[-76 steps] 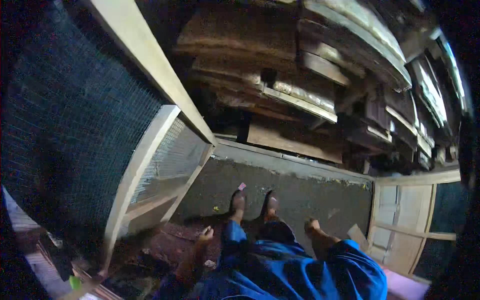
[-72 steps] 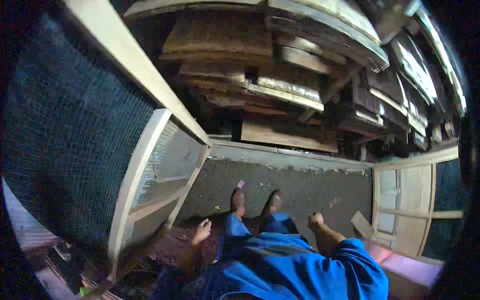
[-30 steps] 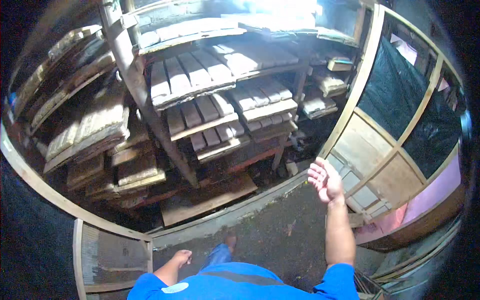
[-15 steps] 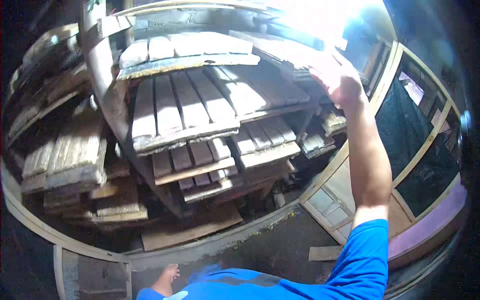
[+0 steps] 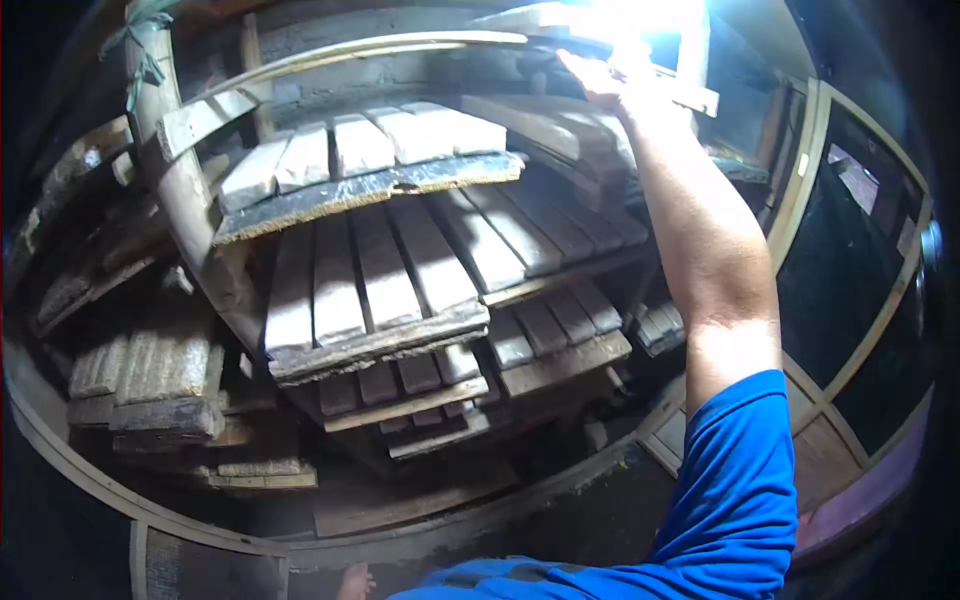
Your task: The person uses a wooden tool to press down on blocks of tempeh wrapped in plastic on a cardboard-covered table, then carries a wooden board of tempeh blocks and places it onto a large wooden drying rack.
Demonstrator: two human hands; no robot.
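My right arm, in a blue sleeve, reaches up toward the top of the rack. At its end my right hand point(image 5: 603, 84) is raised beside a glaring white light point(image 5: 640, 28), with the visible fingers stretched out. Glare washes out part of it, so whether it touches the light or the upper shelf I cannot tell. My left hand point(image 5: 357, 581) hangs low at the bottom edge with its fingers apart, only partly in view and holding nothing visible. Nearest to the raised hand are long pale blocks point(image 5: 535, 122) on an upper shelf.
Tiers of wooden boards point(image 5: 385, 345) carry rows of long pale blocks point(image 5: 370, 270). Shorter blocks point(image 5: 365, 145) lie on the top board. A thick post point(image 5: 185, 190) stands at the left, with further stacks point(image 5: 160, 370) beyond it. A wooden-framed dark mesh panel point(image 5: 850, 270) borders the right.
The view has tilted upward, so the rack sits lower in it. My right hand has moved up and left toward the light. My left hand now shows lower, nearly out of view.
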